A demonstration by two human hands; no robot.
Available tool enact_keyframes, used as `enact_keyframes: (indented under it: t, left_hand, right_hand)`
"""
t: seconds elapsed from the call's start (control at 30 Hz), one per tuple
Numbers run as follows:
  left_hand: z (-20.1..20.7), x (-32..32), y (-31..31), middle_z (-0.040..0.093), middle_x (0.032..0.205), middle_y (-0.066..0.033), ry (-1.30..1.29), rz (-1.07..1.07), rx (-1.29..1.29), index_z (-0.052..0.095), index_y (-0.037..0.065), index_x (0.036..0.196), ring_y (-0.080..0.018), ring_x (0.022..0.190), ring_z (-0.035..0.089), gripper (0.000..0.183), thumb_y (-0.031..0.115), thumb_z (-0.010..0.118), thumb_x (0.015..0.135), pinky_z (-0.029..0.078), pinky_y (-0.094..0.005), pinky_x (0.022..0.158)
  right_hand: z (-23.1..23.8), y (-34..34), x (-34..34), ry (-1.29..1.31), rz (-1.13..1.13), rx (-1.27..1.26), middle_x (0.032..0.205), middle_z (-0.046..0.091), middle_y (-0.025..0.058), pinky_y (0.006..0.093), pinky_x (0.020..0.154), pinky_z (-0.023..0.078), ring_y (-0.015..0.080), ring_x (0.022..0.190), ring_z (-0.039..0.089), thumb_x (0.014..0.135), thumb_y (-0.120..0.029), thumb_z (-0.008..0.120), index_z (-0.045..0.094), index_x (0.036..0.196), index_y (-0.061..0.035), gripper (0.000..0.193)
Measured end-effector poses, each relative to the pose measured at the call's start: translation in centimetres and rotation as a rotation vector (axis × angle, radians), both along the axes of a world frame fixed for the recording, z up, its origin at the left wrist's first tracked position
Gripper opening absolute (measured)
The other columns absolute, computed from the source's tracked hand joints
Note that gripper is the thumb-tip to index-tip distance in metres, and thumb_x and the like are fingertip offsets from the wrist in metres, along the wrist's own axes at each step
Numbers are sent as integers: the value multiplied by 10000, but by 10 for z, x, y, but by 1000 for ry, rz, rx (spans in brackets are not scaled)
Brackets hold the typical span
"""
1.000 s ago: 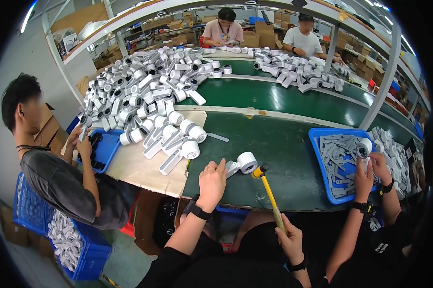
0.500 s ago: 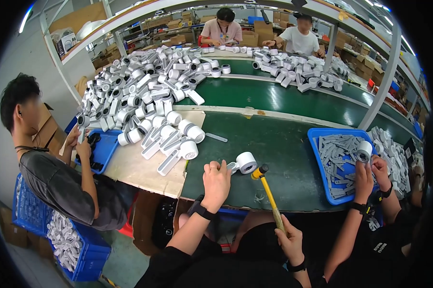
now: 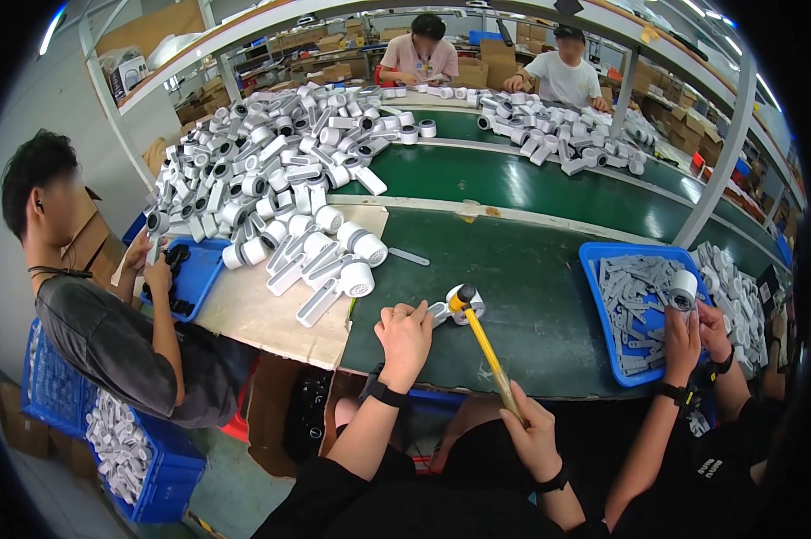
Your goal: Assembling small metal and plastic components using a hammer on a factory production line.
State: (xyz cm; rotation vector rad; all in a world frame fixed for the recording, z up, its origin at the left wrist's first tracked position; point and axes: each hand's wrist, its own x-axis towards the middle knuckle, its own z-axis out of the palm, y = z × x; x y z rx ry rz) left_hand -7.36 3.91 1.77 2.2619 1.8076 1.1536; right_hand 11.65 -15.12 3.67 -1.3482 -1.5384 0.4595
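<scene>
On the green tabletop lies a white device with a round head and a grey handle [image 3: 479,304], its handle end under the fingertips of my left hand [image 3: 402,343]. Those fingers are closed around that end, so part of the handle is hidden. My right hand [image 3: 533,433] grips a hammer [image 3: 486,352] by its long yellow shaft. The hammer's black-tipped head is over the device's round head and hides part of it; I cannot tell whether they touch. A loose grey strip [image 3: 409,257] rests farther off on the green surface.
Left, similar devices are heaped [image 3: 262,153] behind a beige board [image 3: 244,310]. At right stands a blue tray [image 3: 617,364] of grey strips, where a co-worker's hands [image 3: 684,337] hold another device. A person [image 3: 100,332] works at left. Two people sit across the green belt [image 3: 504,171].
The hammer has swung left, bringing its head from beside the device to over its round head. My right hand has moved slightly up and left; my left hand has stayed on the handle.
</scene>
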Motion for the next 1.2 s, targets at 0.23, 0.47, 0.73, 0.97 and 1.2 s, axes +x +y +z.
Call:
enact_keyframes:
  t: [0.23, 0.47, 0.73, 0.97, 1.2]
  left_hand:
    - [-2, -3, 4, 685, 953, -64, -128, -16, -110, 759, 146, 1085, -292, 957, 569, 248, 237, 692, 865, 472, -419, 796]
    - [-10, -4, 9, 694, 995, -73, -200, -80, -105, 751, 105, 1076, -300, 1000, 576, 251, 210, 688, 857, 473, -454, 820]
    - [-5, -23, -1, 665, 956, -177, -112, -240, 5, 681, -17, 1104, -348, 944, 582, 332, 132, 720, 810, 474, -449, 823]
    - [-3, -28, 7, 666, 916, -218, -172, -296, -30, 698, -49, 1003, -387, 903, 590, 276, 98, 756, 776, 487, -446, 827]
    - [-5, -29, 8, 669, 902, -208, -190, -287, -51, 701, -44, 1002, -383, 904, 594, 288, 118, 767, 773, 492, -444, 828]
  right_hand:
    - [17, 20, 2, -199, 10, -61, 767, 550, 131, 326, 619, 446, 234, 647, 557, 855, -20, 677, 560, 1349, -24, 508]
    - [22, 28, -3, -243, 41, -54, 773, 552, 145, 369, 632, 463, 302, 667, 571, 868, -38, 655, 585, 1339, -69, 477]
    - [26, 29, 1, -310, 37, -72, 771, 556, 146, 390, 626, 462, 314, 662, 573, 866, -47, 659, 592, 1328, -68, 467]
    - [31, 20, -10, -197, 13, 20, 760, 546, 133, 370, 607, 451, 287, 644, 562, 871, -30, 658, 590, 1330, -59, 464]
    - [33, 20, -6, -312, 102, -71, 781, 546, 131, 351, 608, 448, 267, 655, 556, 879, -21, 652, 579, 1337, -58, 465]
